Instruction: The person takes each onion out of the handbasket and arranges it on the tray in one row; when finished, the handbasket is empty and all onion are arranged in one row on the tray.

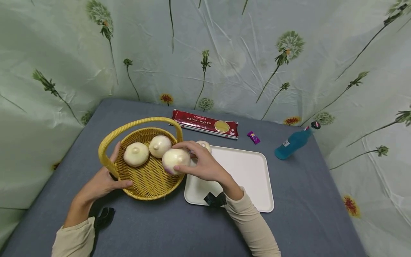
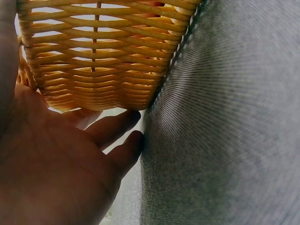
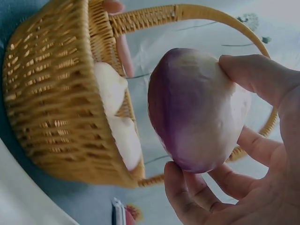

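Note:
My right hand (image 1: 202, 162) holds a white and purple turnip (image 1: 176, 161) between thumb and fingers, above the right side of a yellow wicker basket (image 1: 151, 189). The right wrist view shows this turnip (image 3: 197, 110) outside the rim, its purple side facing the camera. Two more turnips, one (image 1: 136, 154) at the left and another (image 1: 160, 146) behind it, lie in the basket. My left hand (image 1: 102, 184) grips the basket's left side, thumb at the rim and fingers along the outer wall (image 2: 103, 70). A further turnip (image 1: 204, 145) shows partly behind my right hand, at the tray's corner.
A white tray (image 1: 244, 171) lies right of the basket, under my right forearm. Behind are a red pasta packet (image 1: 205, 124) and a small purple wrapped candy (image 1: 253, 137). A blue bottle (image 1: 295, 143) stands at the right. The basket's tall handle (image 1: 138, 123) arches over it.

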`<action>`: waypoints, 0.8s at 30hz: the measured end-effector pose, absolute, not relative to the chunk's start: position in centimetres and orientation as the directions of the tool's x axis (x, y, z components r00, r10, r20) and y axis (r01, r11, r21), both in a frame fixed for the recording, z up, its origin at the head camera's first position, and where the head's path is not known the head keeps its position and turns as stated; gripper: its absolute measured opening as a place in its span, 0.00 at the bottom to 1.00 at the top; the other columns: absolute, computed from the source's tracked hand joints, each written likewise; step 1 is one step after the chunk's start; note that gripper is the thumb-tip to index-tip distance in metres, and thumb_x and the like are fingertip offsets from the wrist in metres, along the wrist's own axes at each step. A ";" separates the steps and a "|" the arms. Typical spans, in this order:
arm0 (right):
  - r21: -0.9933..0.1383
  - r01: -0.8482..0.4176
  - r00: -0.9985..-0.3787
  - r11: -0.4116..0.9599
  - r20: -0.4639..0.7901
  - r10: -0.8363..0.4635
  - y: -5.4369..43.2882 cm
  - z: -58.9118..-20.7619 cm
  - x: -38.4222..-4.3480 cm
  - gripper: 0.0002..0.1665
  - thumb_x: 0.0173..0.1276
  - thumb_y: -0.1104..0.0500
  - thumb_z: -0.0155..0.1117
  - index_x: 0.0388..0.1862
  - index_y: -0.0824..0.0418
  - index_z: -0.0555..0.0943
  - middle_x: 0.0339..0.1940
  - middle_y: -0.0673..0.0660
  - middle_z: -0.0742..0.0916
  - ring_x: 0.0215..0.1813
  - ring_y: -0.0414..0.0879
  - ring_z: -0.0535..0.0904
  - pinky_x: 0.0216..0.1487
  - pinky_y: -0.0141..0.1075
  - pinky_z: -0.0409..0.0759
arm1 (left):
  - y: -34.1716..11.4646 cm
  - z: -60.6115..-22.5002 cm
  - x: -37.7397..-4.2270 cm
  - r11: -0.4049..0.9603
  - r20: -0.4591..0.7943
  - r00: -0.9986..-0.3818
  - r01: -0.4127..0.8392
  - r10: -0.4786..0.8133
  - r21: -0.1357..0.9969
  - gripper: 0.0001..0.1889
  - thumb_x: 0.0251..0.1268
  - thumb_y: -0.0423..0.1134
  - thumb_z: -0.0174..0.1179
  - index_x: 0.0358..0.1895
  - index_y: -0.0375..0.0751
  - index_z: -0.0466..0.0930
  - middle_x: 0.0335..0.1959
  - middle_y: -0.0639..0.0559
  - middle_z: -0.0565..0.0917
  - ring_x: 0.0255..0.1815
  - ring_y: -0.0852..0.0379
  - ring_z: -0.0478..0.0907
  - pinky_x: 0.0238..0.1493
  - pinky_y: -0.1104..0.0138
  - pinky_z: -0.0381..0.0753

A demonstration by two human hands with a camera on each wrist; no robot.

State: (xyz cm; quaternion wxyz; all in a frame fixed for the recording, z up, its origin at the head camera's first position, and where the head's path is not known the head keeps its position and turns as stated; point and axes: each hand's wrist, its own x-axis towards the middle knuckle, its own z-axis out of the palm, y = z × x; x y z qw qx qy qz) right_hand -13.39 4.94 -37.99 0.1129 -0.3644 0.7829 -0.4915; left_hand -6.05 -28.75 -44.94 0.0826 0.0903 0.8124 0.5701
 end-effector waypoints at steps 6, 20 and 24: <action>-0.849 -0.459 -0.732 0.264 0.192 -0.654 6.9 -37.3 -13.0 0.29 0.62 0.55 0.76 0.62 0.48 0.78 0.61 0.47 0.79 0.61 0.42 0.71 0.58 0.41 0.79 | -28.8 -45.1 -6.1 0.322 -0.041 -0.969 0.040 0.242 0.946 0.70 0.54 0.27 0.73 0.77 0.75 0.20 0.83 0.40 0.34 0.79 0.32 0.38 0.76 0.49 0.43; -0.829 -0.472 -0.784 0.300 0.239 -0.573 10.7 -36.7 -13.7 0.29 0.61 0.57 0.77 0.61 0.49 0.79 0.61 0.48 0.80 0.62 0.43 0.74 0.55 0.42 0.81 | -28.9 -45.4 -6.2 0.315 0.024 -0.966 0.107 0.259 0.943 0.70 0.53 0.25 0.72 0.79 0.70 0.21 0.83 0.39 0.35 0.80 0.48 0.40 0.58 0.89 0.50; -0.835 -0.455 -0.797 0.309 0.227 -0.560 11.5 -36.9 -14.2 0.29 0.61 0.58 0.77 0.62 0.50 0.78 0.61 0.48 0.80 0.61 0.44 0.75 0.56 0.42 0.81 | -28.7 -45.4 -6.2 0.298 0.033 -0.962 0.116 0.270 0.947 0.70 0.54 0.24 0.72 0.79 0.69 0.21 0.82 0.35 0.35 0.79 0.44 0.41 0.58 0.89 0.52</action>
